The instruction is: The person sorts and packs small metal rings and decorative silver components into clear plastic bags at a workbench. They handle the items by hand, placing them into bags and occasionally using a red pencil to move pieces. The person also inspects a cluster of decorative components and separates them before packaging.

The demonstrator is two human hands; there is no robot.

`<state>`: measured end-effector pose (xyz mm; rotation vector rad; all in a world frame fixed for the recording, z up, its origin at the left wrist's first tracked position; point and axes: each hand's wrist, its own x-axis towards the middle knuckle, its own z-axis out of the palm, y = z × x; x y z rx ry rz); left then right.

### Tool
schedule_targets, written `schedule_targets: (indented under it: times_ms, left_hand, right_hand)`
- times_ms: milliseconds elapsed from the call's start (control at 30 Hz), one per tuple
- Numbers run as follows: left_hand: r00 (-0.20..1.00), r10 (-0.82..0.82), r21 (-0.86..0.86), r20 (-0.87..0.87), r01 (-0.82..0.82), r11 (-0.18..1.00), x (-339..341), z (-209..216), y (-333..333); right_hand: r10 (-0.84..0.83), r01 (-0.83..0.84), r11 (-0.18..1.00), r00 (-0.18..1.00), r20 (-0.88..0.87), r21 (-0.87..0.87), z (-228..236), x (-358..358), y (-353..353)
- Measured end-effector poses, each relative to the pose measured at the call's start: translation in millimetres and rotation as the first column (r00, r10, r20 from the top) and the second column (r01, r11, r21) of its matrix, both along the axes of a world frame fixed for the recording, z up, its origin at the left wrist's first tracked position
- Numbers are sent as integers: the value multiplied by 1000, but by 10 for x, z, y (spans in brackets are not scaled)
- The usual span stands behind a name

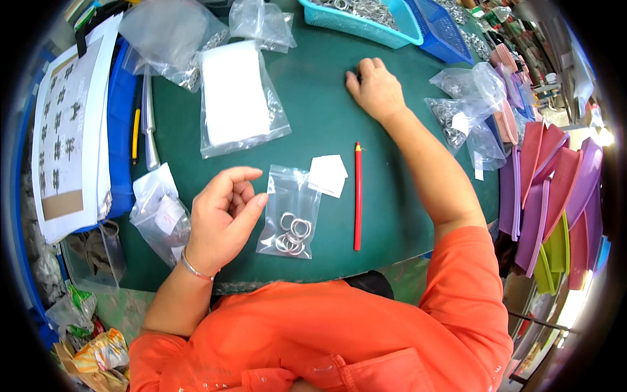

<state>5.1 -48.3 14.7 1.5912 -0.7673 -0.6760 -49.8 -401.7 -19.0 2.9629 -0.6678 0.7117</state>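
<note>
My left hand [227,212] is just left of a small clear zip bag [295,193]. Its fingers are loosely curled, with thumb and index finger apart and nothing seen between them. Several silver rings [300,228] lie at the bottom of that bag. Small white paper slips [328,175] overlap the bag's upper right edge, and a red pencil [357,202] lies upright in view beside them. Farther off, my right hand [377,89] rests low over the green table with its fingers bent inward. A small dark patch shows by its thumb; what it is, I cannot make out.
A clear bag with a white stack [235,95] lies at the back left, near a grey tapered rod [149,124]. A turquoise basket [372,29] of metal pieces and a blue basket [437,32] stand behind. Bagged parts [450,121] and purple-red strips [542,189] are at right.
</note>
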Motion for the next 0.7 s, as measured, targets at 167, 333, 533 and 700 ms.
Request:
schedule_targets:
  times_ms: [167,333,533,700]
  left_hand:
    - [998,64,-45,17,-63,997,5,-42,-34]
    - [989,109,-54,102,-104,993,25,9,-81]
    - [827,-41,-43,560,79,996,80,252,-351]
    - [701,-304,211,645,218,953,174,177,-617]
  right_hand:
    - [27,-43,993,991,134,112,36,-82,-180]
    - [-418,-246,18,879,230,969,173,-338,-58]
    - [-561,-563,-575,799,216,594,328,-623,283]
    - [-435,-389,-262,864,252,883,311,-585,243]
